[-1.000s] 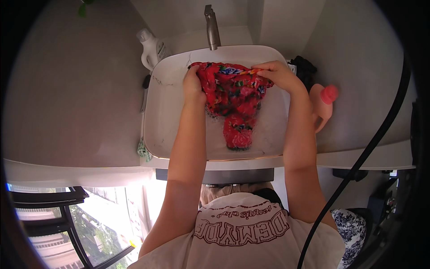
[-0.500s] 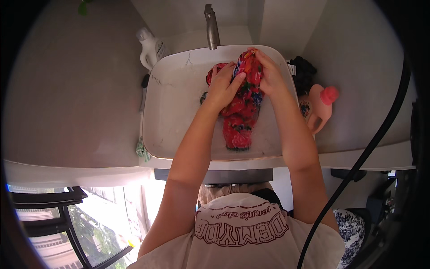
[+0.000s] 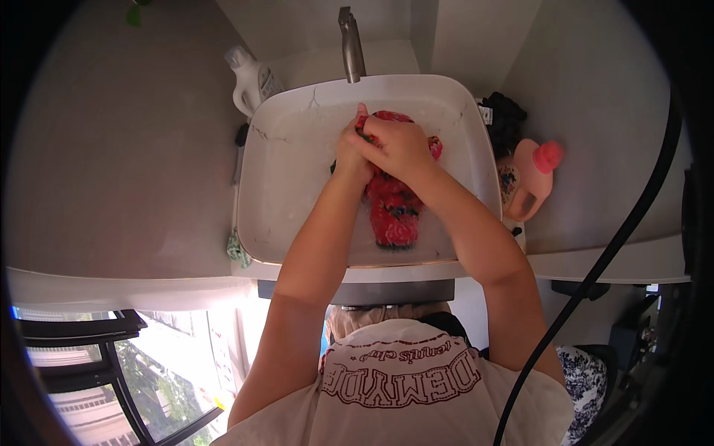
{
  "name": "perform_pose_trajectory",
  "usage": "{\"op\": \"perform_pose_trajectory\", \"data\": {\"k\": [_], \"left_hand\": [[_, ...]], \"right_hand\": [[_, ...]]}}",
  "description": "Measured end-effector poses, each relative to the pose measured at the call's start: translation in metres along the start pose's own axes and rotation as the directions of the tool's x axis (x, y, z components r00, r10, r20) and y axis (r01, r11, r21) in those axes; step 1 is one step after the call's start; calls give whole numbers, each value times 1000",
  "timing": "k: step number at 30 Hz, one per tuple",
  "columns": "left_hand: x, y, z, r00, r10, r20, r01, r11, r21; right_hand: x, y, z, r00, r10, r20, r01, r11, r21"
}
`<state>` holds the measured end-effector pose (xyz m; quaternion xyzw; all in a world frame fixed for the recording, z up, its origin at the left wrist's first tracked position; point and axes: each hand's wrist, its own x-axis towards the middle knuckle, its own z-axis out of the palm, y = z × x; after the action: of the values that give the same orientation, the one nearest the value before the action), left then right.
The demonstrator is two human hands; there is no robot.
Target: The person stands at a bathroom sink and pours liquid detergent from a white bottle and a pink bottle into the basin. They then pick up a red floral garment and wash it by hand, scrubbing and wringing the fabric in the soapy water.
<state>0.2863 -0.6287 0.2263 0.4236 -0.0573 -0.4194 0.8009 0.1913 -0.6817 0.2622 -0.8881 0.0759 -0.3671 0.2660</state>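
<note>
A wet red cloth with a floral print (image 3: 396,223) lies bunched in the white basin (image 3: 286,193), its lower end spread toward the near rim. My left hand (image 3: 354,152) is closed on the upper part of the cloth. Pressed against it from the right, my right hand (image 3: 401,147) grips the same fabric, and the two hands meet with cloth squeezed between them. Bits of red fabric show above and to the right of my knuckles. Most of the gripped part is hidden under my fingers.
A metal faucet (image 3: 352,56) reaches over the basin's far edge. Left of the basin stands a white jug-shaped bottle (image 3: 251,80). At the right are a pink bottle with a red cap (image 3: 534,175) and a dark bundle (image 3: 506,115). A black cable (image 3: 595,271) crosses the right side.
My right hand has swung left and slightly nearer, from the cloth's right side to over my left hand. The raised upper part of the cloth is now gathered between both hands.
</note>
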Motion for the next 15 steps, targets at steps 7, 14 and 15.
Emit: {"op": "perform_pose_trajectory", "data": {"k": [7,14,15], "left_hand": [[-18,-6,14,996,-83,-16,82,996,-21],[-22,-3,22,982,-173,68,150,954,260],[-23,0,25,982,-163,99,128,949,288]], "right_hand": [[13,18,17,986,-51,-161,11,971,-241],[13,75,-1,792,587,168,-610,769,189],[13,79,-1,765,615,191,-641,700,316]]}}
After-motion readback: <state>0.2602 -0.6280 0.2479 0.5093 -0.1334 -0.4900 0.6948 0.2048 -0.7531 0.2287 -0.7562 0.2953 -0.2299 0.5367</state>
